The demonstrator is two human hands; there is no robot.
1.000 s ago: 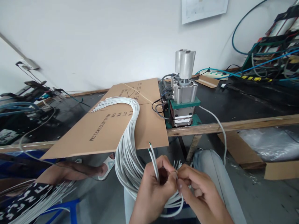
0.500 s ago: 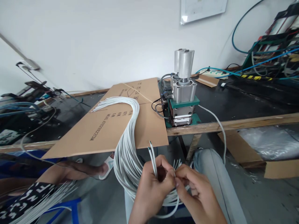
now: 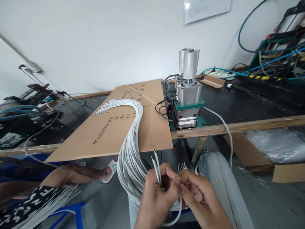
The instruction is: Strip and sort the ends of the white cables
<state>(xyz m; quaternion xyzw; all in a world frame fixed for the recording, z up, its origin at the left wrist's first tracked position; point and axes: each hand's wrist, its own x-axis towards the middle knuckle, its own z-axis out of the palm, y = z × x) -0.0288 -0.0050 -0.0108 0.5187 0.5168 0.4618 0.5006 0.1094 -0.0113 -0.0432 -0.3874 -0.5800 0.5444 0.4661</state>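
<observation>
A thick bundle of white cables (image 3: 130, 152) runs from the cardboard sheet down over its edge into my lap. My left hand (image 3: 158, 194) is closed round a pair of cables (image 3: 156, 165), whose cut ends with a bit of dark green point up above the fist. My right hand (image 3: 199, 194) pinches the end of another white cable (image 3: 180, 203), which loops down below the hands. The fingertips of both hands meet at that end. What exactly lies between them is too small to tell. More cable ends (image 3: 182, 166) show just behind the right fingers.
The flat cardboard sheet (image 3: 109, 136) lies on the black workbench (image 3: 238, 105). A pneumatic press (image 3: 188, 95) stands at the bench edge. To the left, another person's leg (image 3: 78, 175) is beside a second cable bundle (image 3: 52, 203). Open cartons (image 3: 250, 156) sit beneath the bench.
Both hands have shifted very slightly down, and the held pair of cables sits a little lower. The fingertips stay together at the cable end; the view has moved slightly.
</observation>
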